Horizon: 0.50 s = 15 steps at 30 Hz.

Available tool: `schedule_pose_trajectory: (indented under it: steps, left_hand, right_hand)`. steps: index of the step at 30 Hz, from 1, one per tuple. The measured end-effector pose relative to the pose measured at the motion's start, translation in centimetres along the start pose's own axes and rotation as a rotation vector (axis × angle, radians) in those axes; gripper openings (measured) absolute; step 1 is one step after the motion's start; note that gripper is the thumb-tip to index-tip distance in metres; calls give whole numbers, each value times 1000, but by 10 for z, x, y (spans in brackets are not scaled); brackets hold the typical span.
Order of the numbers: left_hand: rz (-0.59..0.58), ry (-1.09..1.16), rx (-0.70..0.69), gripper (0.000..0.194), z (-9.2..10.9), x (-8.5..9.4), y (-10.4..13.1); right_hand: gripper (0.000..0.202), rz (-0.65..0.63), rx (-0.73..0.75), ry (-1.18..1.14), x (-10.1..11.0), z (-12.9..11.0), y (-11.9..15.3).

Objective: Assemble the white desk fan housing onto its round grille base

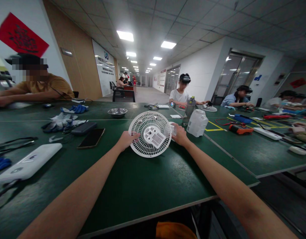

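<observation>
A round white fan grille (pixel 155 136) with a slotted plate at its centre is tilted up over the green table (pixel 153 186). At its left rim, my left hand (pixel 126 140) grips the grille, fingers closed round the edge. To the right of the grille, my right hand (pixel 180 134) is closed on a white part (pixel 173 128) that is partly hidden by the grille and the fingers. Just beyond my right hand stands a white plastic housing (pixel 197 122), with a clear bottle (pixel 189 111) behind it.
A phone (pixel 91 138), a dark case (pixel 84 128), gloves (pixel 58 122) and a white power bank (pixel 30 163) lie on the left. A metal bowl (pixel 117 112) sits behind the grille. An orange meter (pixel 240 129) is on the right. Several people sit around the tables.
</observation>
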<state>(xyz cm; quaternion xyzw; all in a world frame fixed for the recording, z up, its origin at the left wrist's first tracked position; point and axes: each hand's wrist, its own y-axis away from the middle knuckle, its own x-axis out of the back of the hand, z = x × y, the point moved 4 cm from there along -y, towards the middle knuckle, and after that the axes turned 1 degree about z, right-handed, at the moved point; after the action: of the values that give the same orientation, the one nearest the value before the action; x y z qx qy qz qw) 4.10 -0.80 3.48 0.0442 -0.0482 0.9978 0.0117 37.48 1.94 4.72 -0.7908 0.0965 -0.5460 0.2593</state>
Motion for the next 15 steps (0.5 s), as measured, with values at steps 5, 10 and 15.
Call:
schedule_pose_trajectory:
  steps: [5, 10, 15]
  left_hand:
    - [6, -49, 6, 25, 2, 1, 1]
    - [0, -249, -44, 30, -2, 6, -6]
    - [44, -357, -57, 31, -3, 11, -9]
  right_hand:
    - [74, 62, 75, -55, 12, -3, -1]
    - [35, 176, 158, -283, 35, -37, 0]
    - [37, -111, -153, -777, 11, -62, 12]
